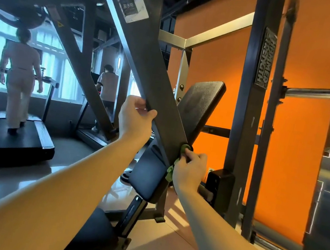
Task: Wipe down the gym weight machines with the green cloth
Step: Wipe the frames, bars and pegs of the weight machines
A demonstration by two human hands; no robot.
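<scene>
A dark metal arm [148,57] of the weight machine slants down from the top left to the centre. My left hand [134,117] grips its left edge. My right hand [190,171] presses the green cloth [172,169] against the arm's lower end, near a round cap. Most of the cloth is bunched under my fingers; a strip hangs below. Behind the arm are the black back pad [202,102] and the black seat pad [147,176].
The machine's upright frame post [246,127] stands to the right, before an orange wall [299,146]. A horizontal bar [309,92] sticks out at the right. At left, two people walk on treadmills [12,139] by the windows. The floor is glossy.
</scene>
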